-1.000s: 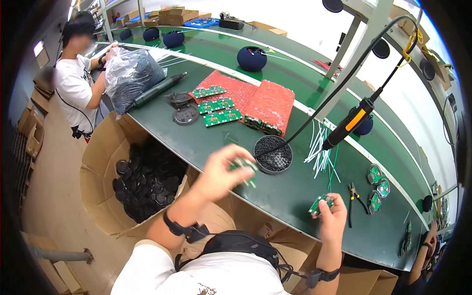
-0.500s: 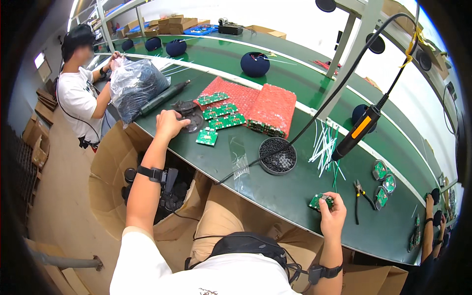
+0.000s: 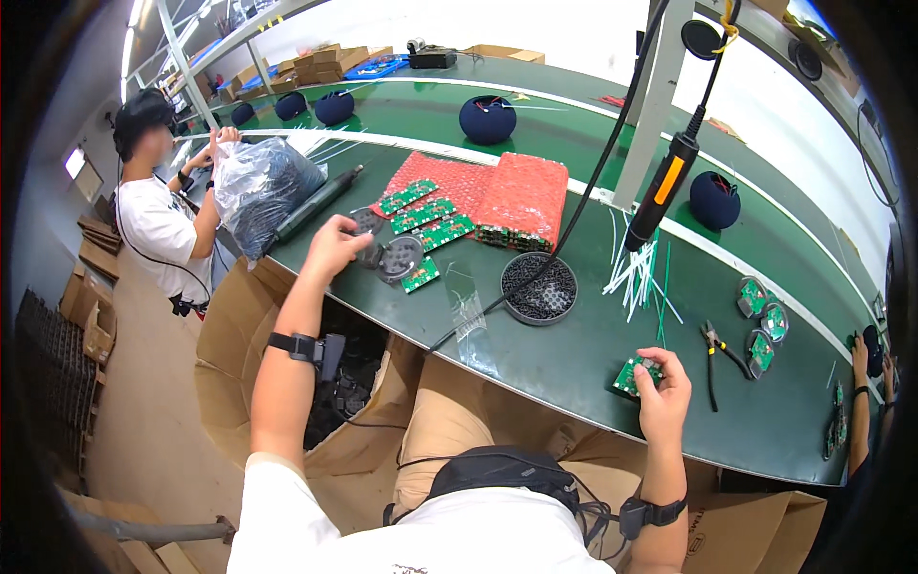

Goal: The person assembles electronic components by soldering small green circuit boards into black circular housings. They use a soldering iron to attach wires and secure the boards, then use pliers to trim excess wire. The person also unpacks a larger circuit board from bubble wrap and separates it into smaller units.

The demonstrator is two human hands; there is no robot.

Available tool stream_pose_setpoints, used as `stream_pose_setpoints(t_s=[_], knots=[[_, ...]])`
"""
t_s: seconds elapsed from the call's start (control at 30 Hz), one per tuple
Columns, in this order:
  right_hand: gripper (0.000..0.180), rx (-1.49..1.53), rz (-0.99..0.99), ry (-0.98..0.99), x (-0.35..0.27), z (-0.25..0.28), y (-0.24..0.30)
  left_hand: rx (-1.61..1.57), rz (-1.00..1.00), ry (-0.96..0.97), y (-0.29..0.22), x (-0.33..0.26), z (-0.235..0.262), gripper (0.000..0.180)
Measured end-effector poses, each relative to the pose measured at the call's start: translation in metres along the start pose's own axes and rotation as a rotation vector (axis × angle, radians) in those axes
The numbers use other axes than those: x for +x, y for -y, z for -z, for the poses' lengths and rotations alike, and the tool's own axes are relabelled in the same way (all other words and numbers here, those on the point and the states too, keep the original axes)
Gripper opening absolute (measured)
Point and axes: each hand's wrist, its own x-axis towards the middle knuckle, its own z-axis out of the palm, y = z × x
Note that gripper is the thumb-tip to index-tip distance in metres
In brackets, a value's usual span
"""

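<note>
Head view: the left hand (image 3: 337,251) reaches in among the dark grey round plastic pieces (image 3: 402,256), thumb and forefinger curled close together; whether they grip one, I cannot tell. The right hand (image 3: 665,394) pinches a small green square circuit board (image 3: 631,377) between thumb and fingers, just above the near edge of the dark green bench (image 3: 588,368).

Handling a round piece well likely means taking it by the rim and lifting straight up. Dragging it sideways could push the loose green board (image 3: 421,275) lying close beside it, or tangle it with its neighbours. On the right, a light hold along the edges would probably spare the parts soldered on the held board's face. Both hands should keep wide of the black cable that crosses the round dish (image 3: 537,321) of small dark pieces, since a snag might tip it.

Against half a second ago, the loose board has shifted rightward and sits more askew, and the nearest round piece has moved toward it. The right hand keeps the same pinch on its board.
</note>
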Motion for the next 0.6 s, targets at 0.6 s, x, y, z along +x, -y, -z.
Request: stream_pose_setpoints(t_s=[0.6], knots=[[0.023,0.183,-0.127,0.012,0.006,0.006,-0.006,-0.579,-0.114,0.490,-0.144,-0.192,-0.068,0.021]])
